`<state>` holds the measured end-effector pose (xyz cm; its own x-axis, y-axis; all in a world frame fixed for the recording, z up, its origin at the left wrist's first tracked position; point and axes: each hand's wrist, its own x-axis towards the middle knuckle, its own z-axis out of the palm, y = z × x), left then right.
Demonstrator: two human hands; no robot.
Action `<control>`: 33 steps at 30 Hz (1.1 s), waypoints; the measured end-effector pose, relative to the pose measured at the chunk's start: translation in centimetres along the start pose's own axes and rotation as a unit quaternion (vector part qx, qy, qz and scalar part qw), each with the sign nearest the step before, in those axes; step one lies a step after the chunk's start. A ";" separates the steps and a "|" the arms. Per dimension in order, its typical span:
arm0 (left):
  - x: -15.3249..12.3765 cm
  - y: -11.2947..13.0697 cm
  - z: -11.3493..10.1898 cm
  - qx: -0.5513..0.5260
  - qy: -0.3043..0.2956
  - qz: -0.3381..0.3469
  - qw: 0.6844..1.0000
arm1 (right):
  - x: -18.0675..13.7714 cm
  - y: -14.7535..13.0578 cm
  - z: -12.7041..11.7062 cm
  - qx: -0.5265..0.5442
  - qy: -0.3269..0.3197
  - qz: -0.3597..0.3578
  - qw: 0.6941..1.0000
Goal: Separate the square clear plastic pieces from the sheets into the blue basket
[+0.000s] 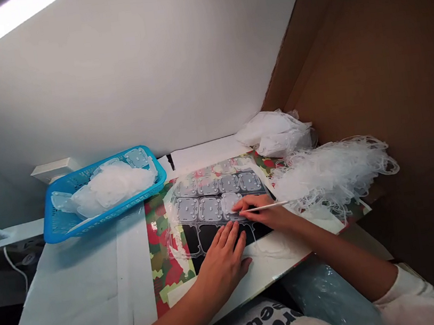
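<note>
A thin white stick-like tool lies in the pinched fingers of my right hand, its tip low over one piece of a clear plastic sheet. This sheet carries rows of translucent rounded-square pieces on a black backing. Toward me, its nearest row shows bare outlines over the black. My left hand rests flat with fingers stretched on that lower part, just left of my right hand. The tool's exact tip is too small to make out.
At the left stands a blue basket heaped with translucent pieces. Tangled clear plastic rings pile up at the right, with a white plastic bag behind them. A cardboard wall closes the right side. A camouflage-patterned board lies under the sheet.
</note>
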<state>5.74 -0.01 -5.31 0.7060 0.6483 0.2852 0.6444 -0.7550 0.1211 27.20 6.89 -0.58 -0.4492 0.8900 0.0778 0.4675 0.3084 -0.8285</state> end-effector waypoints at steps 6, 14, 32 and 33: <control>0.0 0.0 0.0 -0.048 0.016 -0.015 0.999 | -0.6 0.8 0.5 -0.033 -0.037 -0.076 0.996; 0.2 -0.5 -0.6 -0.106 0.015 -0.021 0.994 | -0.2 1.6 0.9 -0.052 -0.030 -0.106 0.993; 0.2 -1.8 -2.6 -0.170 -0.059 -0.002 0.984 | 1.4 3.9 -2.3 0.153 0.252 0.026 0.955; 0.2 -1.8 -2.7 -0.171 -0.059 -0.002 0.984 | 1.8 4.6 -3.9 0.211 0.320 0.048 0.922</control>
<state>3.87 1.21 -2.91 0.7461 0.6424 0.1749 0.5244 -0.7289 0.4402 31.56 11.22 -2.08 0.1833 0.9643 0.1913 0.0826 0.1788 -0.9804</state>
